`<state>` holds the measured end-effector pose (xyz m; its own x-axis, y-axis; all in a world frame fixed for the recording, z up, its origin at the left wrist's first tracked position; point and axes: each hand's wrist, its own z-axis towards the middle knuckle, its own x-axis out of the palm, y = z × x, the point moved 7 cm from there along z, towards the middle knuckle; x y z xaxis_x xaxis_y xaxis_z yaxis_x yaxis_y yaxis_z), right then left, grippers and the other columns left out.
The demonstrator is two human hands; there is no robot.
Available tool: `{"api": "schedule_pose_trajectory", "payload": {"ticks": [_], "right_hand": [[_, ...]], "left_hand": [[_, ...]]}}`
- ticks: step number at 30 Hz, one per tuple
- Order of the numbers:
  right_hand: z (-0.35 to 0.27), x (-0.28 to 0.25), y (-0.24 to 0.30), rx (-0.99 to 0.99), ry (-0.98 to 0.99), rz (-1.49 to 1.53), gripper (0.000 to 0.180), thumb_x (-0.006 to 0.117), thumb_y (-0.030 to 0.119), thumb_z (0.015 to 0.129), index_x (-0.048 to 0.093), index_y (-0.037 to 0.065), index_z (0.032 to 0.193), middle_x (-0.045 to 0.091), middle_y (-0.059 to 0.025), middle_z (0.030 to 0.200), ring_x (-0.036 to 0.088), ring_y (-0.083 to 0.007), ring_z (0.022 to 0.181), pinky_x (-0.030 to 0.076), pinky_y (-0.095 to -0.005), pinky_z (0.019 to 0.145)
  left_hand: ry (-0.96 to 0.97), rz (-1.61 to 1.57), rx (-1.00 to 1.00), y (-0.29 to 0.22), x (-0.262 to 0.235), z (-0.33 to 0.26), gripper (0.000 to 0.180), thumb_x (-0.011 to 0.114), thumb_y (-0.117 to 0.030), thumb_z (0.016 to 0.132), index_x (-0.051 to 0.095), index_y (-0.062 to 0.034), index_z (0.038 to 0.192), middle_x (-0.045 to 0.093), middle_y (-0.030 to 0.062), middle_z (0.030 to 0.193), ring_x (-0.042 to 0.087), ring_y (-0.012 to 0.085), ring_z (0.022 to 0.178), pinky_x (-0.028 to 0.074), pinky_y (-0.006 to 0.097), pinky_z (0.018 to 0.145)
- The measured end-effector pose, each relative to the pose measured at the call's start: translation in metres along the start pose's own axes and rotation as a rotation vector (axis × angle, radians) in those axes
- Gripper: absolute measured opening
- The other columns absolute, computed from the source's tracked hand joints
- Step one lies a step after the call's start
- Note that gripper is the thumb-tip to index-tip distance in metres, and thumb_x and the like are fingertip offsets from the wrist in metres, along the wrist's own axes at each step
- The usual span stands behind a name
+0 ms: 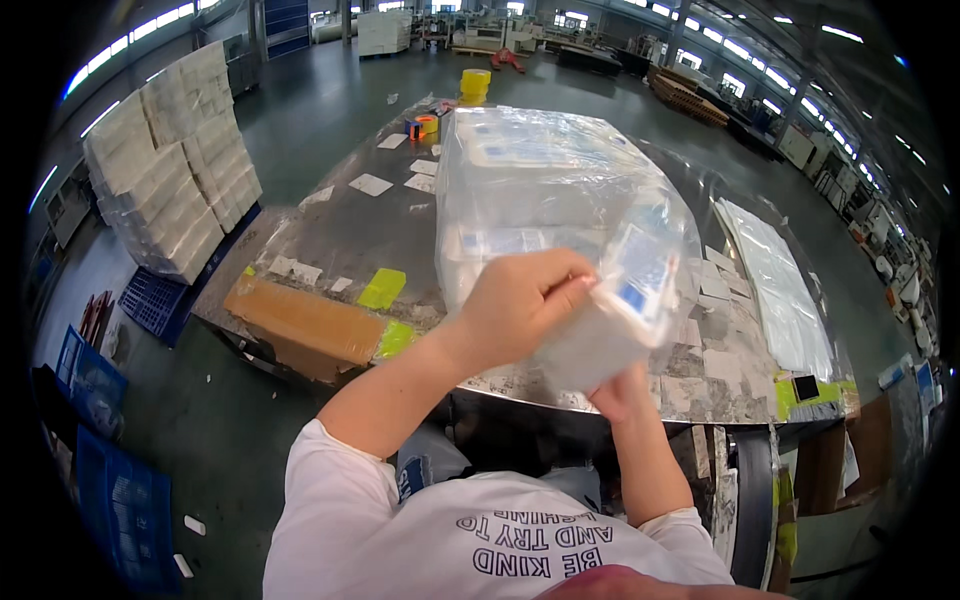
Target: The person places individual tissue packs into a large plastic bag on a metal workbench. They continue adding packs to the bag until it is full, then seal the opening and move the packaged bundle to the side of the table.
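Tilted in front of me, over the table's near edge, is a white block-shaped pack (590, 345) with a blue printed panel, slightly blurred. My left hand (525, 305) is closed, thumb and fingers pinched at the pack's upper left corner. From below, my right hand (622, 393) grips the same pack, most of its fingers hidden behind it. Right behind both hands stands a large clear plastic bag (560, 190) holding similar white packs with blue print. Loose film from the bag reaches to the pack, and I cannot tell whether the left fingers also pinch it.
The dark worktable (330, 235) carries paper scraps, a long cardboard box (305, 325) at left and yellow tape rolls (475, 85) at the far edge. Flat plastic bags (775, 285) lie at right. Wrapped white packs (175, 165) stand on a blue pallet (165, 300) at left.
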<state>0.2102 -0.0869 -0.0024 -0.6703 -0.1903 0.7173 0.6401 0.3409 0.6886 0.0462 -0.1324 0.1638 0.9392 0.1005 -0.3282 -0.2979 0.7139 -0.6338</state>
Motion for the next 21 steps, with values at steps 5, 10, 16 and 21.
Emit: {"api": "schedule_pose_trajectory", "payload": {"ticks": [5, 10, 16, 21], "right_hand": [[0.013, -0.003, -0.033, 0.12, 0.171, -0.661, 0.051, 0.059, 0.016, 0.092, 0.044, 0.001, 0.138, 0.059, -0.0119, 0.125, 0.061, -0.0226, 0.109, 0.05, -0.0336, 0.087], [0.072, 0.005, 0.018, -0.32, 0.157, -0.71, 0.062, 0.06, 0.018, 0.091, 0.036, 0.006, 0.147, 0.052, -0.012, 0.136, 0.054, -0.0272, 0.121, 0.045, -0.0363, 0.098], [0.1, 0.003, 0.062, -0.488, -0.109, -1.544, 0.046, 0.058, 0.014, 0.087, 0.056, 0.008, 0.132, 0.054, -0.0124, 0.136, 0.048, -0.0305, 0.127, 0.039, -0.0393, 0.104], [0.085, -0.063, 0.092, -0.772, -0.581, -1.989, 0.04, 0.057, 0.013, 0.084, 0.063, 0.008, 0.123, 0.054, -0.0124, 0.136, 0.042, -0.0359, 0.13, 0.033, -0.0489, 0.107]], "left_hand": [[0.032, 0.316, 0.204, 0.007, 0.031, -0.012, 0.006, 0.065, -0.011, 0.083, 0.068, -0.0075, 0.087, 0.069, 0.0095, 0.081, 0.066, 0.0305, 0.074, 0.051, 0.037, 0.066], [0.222, 0.597, 0.051, 0.067, 0.065, -0.006, 0.011, 0.058, -0.016, 0.085, 0.068, -0.0104, 0.083, 0.07, 0.0118, 0.084, 0.066, 0.0332, 0.078, 0.052, 0.043, 0.07], [0.173, 0.777, -0.462, 0.215, 0.013, 0.012, 0.021, 0.055, -0.024, 0.089, 0.069, -0.0083, 0.093, 0.07, 0.0144, 0.091, 0.066, 0.0354, 0.087, 0.051, 0.046, 0.076], [0.054, 0.731, -0.581, 0.227, 0.004, 0.006, 0.023, 0.053, -0.025, 0.091, 0.069, -0.0094, 0.094, 0.07, 0.0143, 0.093, 0.065, 0.0357, 0.09, 0.05, 0.047, 0.078]]}}
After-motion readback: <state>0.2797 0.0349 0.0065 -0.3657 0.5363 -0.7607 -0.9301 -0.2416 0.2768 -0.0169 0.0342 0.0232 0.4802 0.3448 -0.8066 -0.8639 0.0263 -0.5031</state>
